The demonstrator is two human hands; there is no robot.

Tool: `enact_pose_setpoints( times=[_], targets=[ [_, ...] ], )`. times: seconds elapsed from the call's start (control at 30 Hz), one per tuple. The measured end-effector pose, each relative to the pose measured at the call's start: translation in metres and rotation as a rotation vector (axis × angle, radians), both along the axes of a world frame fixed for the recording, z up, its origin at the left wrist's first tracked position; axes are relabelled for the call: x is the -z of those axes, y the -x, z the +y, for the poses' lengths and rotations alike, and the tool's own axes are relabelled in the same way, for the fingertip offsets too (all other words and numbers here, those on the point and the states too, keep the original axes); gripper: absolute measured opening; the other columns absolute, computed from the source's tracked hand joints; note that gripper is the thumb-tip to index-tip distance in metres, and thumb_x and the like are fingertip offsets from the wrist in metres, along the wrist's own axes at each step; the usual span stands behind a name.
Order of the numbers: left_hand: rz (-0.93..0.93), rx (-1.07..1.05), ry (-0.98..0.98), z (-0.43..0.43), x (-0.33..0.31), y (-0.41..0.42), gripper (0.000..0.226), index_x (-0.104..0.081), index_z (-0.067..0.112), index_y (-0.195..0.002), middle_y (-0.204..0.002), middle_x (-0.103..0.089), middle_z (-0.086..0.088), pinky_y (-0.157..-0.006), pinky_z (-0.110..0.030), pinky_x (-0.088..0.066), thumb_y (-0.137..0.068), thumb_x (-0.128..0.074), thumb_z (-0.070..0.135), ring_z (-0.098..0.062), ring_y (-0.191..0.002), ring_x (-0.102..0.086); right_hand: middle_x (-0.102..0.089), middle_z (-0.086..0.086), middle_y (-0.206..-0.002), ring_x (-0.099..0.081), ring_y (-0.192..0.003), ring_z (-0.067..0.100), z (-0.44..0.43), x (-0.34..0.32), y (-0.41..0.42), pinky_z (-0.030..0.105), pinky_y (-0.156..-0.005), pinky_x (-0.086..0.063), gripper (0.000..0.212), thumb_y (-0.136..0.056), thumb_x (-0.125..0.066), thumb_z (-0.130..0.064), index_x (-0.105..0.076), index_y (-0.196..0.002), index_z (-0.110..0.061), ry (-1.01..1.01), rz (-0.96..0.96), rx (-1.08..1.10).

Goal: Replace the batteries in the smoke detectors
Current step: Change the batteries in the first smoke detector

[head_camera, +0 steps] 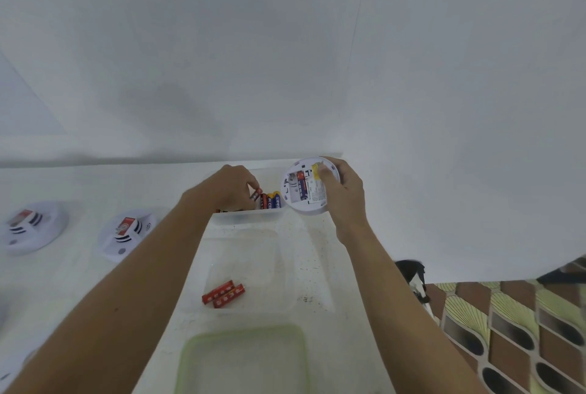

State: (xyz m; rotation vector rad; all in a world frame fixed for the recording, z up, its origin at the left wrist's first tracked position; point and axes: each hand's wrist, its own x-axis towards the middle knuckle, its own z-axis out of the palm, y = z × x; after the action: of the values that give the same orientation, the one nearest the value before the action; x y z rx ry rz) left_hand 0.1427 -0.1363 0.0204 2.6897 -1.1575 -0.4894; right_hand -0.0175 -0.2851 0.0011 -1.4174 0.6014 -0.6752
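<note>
My right hand grips a round white smoke detector above the table, its back turned toward me. One battery sits in its open compartment. My left hand reaches into a clear plastic box at the far side and pinches a red battery. More red and blue batteries stand in that box. Two red batteries lie in a nearer clear tray.
Two more white smoke detectors lie face up on the white table at the left. A green-rimmed clear lid lies nearest to me. The table's right edge drops to a patterned floor. A white wall stands behind.
</note>
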Motion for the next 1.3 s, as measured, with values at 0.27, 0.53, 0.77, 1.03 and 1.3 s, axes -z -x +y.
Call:
enact_pose_setpoints(
  times=[0.27, 0.53, 0.77, 1.03, 1.3],
  targets=[
    [0.245, -0.177, 0.394, 0.018, -0.018, 0.017, 0.034, -0.065, 0.035, -0.114, -0.090, -0.067, -0.004, -0.074, -0.028, -0.051, -0.090, -0.053, 0.014, -0.014, -0.082, -0.065, -0.071, -0.010, -0.101, -0.068, -0.097, 0.012, 0.006, 0.000, -0.002, 0.032, -0.082, -0.058, 0.014, -0.099, -0.058, -0.023, -0.068, -0.105, -0.030, 0.009, 0.010, -0.009],
    [0.413, -0.258, 0.704, 0.039, -0.029, 0.045, 0.020, -0.076, 0.024, -0.099, -0.084, -0.074, -0.001, -0.088, -0.043, -0.055, -0.091, -0.061, 0.014, -0.011, -0.078, -0.069, -0.072, -0.007, -0.104, -0.068, -0.096, 0.009, 0.017, -0.003, 0.003, 0.023, -0.073, -0.052, 0.016, -0.099, -0.057, -0.022, -0.068, -0.111, -0.024, 0.025, 0.006, -0.029],
    [0.482, -0.226, 0.860, 0.058, -0.037, 0.072, 0.033, -0.060, 0.028, -0.119, -0.092, -0.077, -0.002, -0.090, -0.035, -0.052, -0.089, -0.070, 0.019, -0.016, -0.093, -0.072, -0.072, -0.009, -0.103, -0.068, -0.097, 0.010, 0.031, -0.007, 0.007, 0.025, -0.077, -0.056, 0.014, -0.099, -0.058, -0.023, -0.068, -0.108, -0.028, 0.039, 0.002, -0.048],
    [0.385, -0.230, 1.012, 0.074, -0.034, 0.098, 0.022, -0.062, 0.023, -0.106, -0.092, -0.077, 0.002, -0.091, -0.042, -0.054, -0.087, -0.070, 0.032, -0.014, -0.092, -0.072, -0.071, -0.010, -0.099, -0.068, -0.093, 0.009, 0.057, -0.011, 0.012, 0.029, -0.078, -0.058, 0.014, -0.098, -0.059, -0.022, -0.068, -0.106, -0.029, 0.045, -0.010, -0.068],
    [0.000, -0.183, 1.041, 0.085, -0.001, 0.121, 0.008, -0.065, 0.015, -0.094, -0.103, -0.070, 0.019, -0.084, -0.010, -0.041, -0.089, -0.071, 0.016, 0.003, -0.100, -0.060, -0.072, -0.012, -0.098, -0.069, -0.093, 0.008, 0.082, -0.016, 0.018, 0.024, -0.075, -0.054, 0.014, -0.098, -0.059, -0.024, -0.069, -0.108, -0.028, 0.080, -0.022, -0.091]
  ],
)
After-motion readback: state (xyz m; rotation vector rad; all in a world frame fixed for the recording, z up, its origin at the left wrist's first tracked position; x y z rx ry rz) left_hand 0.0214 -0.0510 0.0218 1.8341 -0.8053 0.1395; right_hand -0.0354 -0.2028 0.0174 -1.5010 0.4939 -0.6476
